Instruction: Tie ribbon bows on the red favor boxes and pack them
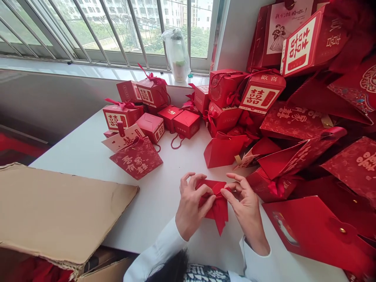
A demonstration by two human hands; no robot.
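Note:
A small red gift box (225,213) sits on the white table right in front of me, with a red ribbon (219,219) across its top whose tail hangs down the near side. My left hand (192,203) pinches the ribbon between thumb and forefinger from the left. From the right, my right hand (243,199) pinches another part of the ribbon near the box's top corner, its other fingers raised. The fingers partly cover the box and the middle of the ribbon.
Red boxes (151,92) with ribbons stand at the back left, near a folded red bag (136,158). A tall pile of red boxes and bags (293,117) crowds the right side. An open cardboard box (58,211) is at the left. A bagged bottle (177,58) stands on the sill.

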